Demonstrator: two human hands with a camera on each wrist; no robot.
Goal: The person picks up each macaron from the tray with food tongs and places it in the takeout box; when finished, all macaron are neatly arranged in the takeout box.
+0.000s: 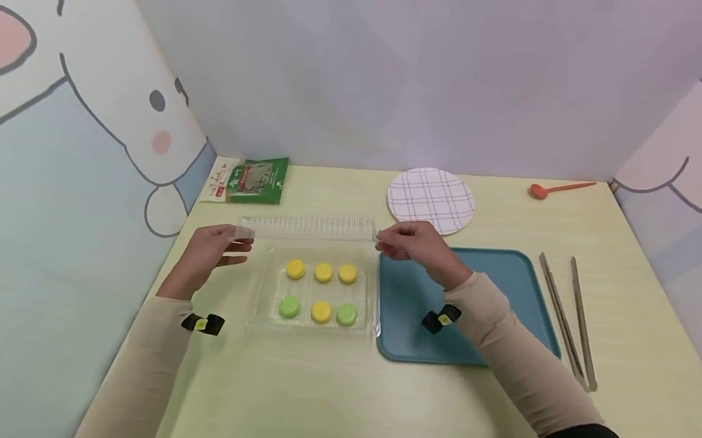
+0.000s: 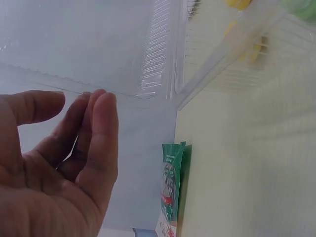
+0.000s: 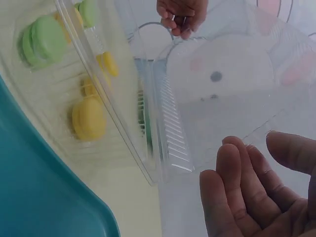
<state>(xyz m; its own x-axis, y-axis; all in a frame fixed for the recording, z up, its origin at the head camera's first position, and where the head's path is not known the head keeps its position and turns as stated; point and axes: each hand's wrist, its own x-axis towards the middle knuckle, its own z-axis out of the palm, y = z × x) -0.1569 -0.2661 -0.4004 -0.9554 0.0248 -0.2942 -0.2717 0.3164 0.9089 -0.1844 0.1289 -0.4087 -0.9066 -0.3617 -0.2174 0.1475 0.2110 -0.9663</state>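
Note:
A clear plastic clamshell box [image 1: 264, 295] lies on the table with its lid [image 1: 310, 226] raised at the back. Inside sit macarons in two rows: three yellow ones [image 1: 323, 272] behind, then a green [image 1: 289, 307], a yellow [image 1: 322, 311] and another green [image 1: 347, 315] in front. By the lid's left corner is my left hand [image 1: 212, 253], thumb and fingers apart, fingertips right at the lid's edge. My right hand [image 1: 414, 243] is at the opposite corner. In the right wrist view its fingers [image 3: 228, 163] are loosely extended beside the lid, with a gap to the thumb.
A blue tray [image 1: 471, 345] adjoins the box on the right, below my right forearm. Metal tongs [image 1: 571, 326] lie beyond it. Along the back are a green food packet [image 1: 258, 181], a round checked plate [image 1: 431, 198] and a red spoon [image 1: 539, 191], near the wall.

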